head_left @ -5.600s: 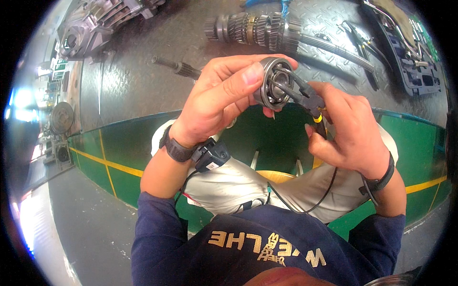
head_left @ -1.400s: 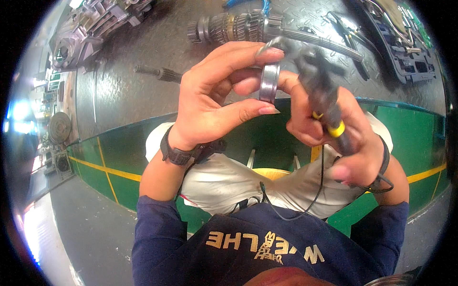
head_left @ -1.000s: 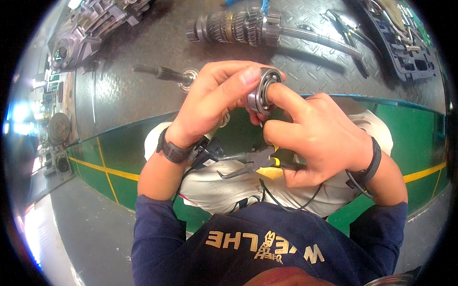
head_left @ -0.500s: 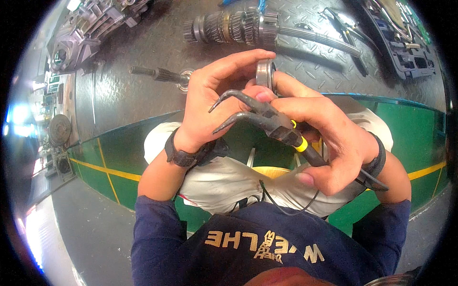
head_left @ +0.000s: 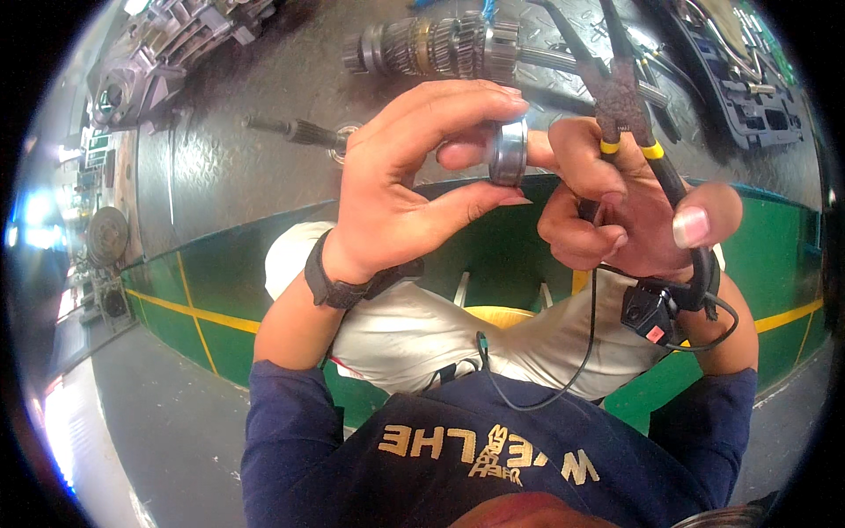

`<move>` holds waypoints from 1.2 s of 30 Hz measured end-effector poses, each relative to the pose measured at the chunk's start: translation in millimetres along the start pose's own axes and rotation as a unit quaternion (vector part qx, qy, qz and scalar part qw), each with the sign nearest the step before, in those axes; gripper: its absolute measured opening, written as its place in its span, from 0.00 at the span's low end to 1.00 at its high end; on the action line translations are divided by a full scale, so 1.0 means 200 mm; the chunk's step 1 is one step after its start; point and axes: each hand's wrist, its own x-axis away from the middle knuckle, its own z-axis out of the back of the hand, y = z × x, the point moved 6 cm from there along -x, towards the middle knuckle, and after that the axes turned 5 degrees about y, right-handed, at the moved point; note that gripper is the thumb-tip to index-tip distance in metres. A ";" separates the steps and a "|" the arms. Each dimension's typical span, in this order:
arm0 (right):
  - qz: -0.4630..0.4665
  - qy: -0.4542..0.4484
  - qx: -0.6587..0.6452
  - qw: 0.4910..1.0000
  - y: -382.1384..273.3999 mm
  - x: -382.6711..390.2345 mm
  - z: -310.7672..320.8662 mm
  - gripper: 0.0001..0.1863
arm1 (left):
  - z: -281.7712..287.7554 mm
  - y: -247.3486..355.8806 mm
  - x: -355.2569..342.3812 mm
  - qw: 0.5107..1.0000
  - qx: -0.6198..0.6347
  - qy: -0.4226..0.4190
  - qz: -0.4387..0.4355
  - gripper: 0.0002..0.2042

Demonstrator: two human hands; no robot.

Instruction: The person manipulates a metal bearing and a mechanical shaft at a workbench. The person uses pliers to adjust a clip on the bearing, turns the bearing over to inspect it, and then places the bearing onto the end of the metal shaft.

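My left hand (head_left: 396, 180) grips a steel ball bearing (head_left: 509, 152) edge-on between thumb and fingertips, around chest height in front of the bench edge. My right hand (head_left: 642, 198) is closed on black pliers (head_left: 620, 106) with yellow bands on the grips, their long jaws apart and pointing up over the bench. One right finger reaches behind the bearing, apparently at its bore; its tip is partly hidden. Beyond my hands a gear shaft assembly (head_left: 431, 51) lies on the bench, and a smaller splined shaft (head_left: 297, 130) lies left of my left hand.
Cast housing (head_left: 145, 79) at upper left of the steel-topped bench (head_left: 189, 176); open tool case (head_left: 755, 110) and another tool (head_left: 664, 119) at right. Green bench front (head_left: 198, 299) below. A cable (head_left: 581, 370) hangs between my wrist devices, over my lap.
The pliers have swung upward, jaws now toward the bench instead of to the left. My right hand has turned with them. My left hand has risen slightly with the bearing.
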 end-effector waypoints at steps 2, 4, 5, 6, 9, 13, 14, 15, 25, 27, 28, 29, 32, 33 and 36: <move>0.038 0.020 0.029 0.999 0.03 0.02 0.01 0.32 | -0.02 0.02 0.01 1.000 -0.009 -0.002 -0.012 0.32; 0.166 -0.003 0.231 0.959 -0.01 0.03 -0.01 0.32 | -0.06 -0.05 0.04 0.941 0.269 0.098 0.180 0.23; 0.200 -0.036 0.350 0.914 -0.03 0.02 -0.05 0.32 | -0.04 -0.05 0.04 0.941 0.269 0.099 0.180 0.23; 0.242 -0.060 0.458 0.853 -0.04 0.02 -0.08 0.32 | -0.04 -0.08 0.04 0.937 0.277 0.053 0.203 0.21; 0.238 -0.065 0.542 0.803 -0.02 0.02 -0.14 0.27 | -0.05 -0.10 0.05 0.921 0.274 -0.019 0.275 0.22; 0.203 -0.050 0.578 0.789 0.03 0.01 -0.12 0.27 | -0.06 -0.11 0.08 0.873 0.265 -0.090 0.400 0.29; 0.217 -0.049 0.560 0.798 0.03 0.01 -0.12 0.27 | -0.07 -0.12 0.08 0.875 0.267 -0.076 0.398 0.30; 0.223 -0.049 0.552 0.802 0.02 0.01 -0.12 0.27 | -0.08 -0.12 0.07 0.876 0.269 -0.062 0.395 0.30; 0.234 -0.057 0.475 0.846 -0.02 0.02 -0.11 0.30 | -0.05 -0.07 0.03 0.923 0.294 0.010 0.247 0.22; 0.239 -0.069 0.536 0.807 -0.02 0.02 -0.13 0.28 | -0.04 -0.07 0.04 0.930 0.256 -0.006 0.264 0.33; 0.224 -0.058 0.549 0.803 -0.01 0.02 -0.14 0.27 | -0.04 -0.08 0.04 0.929 0.253 -0.011 0.269 0.33; 0.216 -0.052 0.555 0.802 0.01 0.02 -0.13 0.26 | -0.04 -0.08 0.05 0.929 0.250 -0.017 0.274 0.34; 0.252 -0.034 0.566 0.784 0.02 0.02 -0.12 0.24 | -0.05 -0.08 0.05 0.928 0.233 -0.034 0.287 0.33; 0.268 -0.032 0.566 0.779 0.02 0.02 -0.12 0.24 | -0.05 -0.08 0.06 0.919 0.249 -0.040 0.304 0.33; 0.257 -0.046 0.660 0.704 0.04 0.02 -0.14 0.23 | -0.08 -0.11 0.08 0.853 0.345 -0.050 0.388 0.35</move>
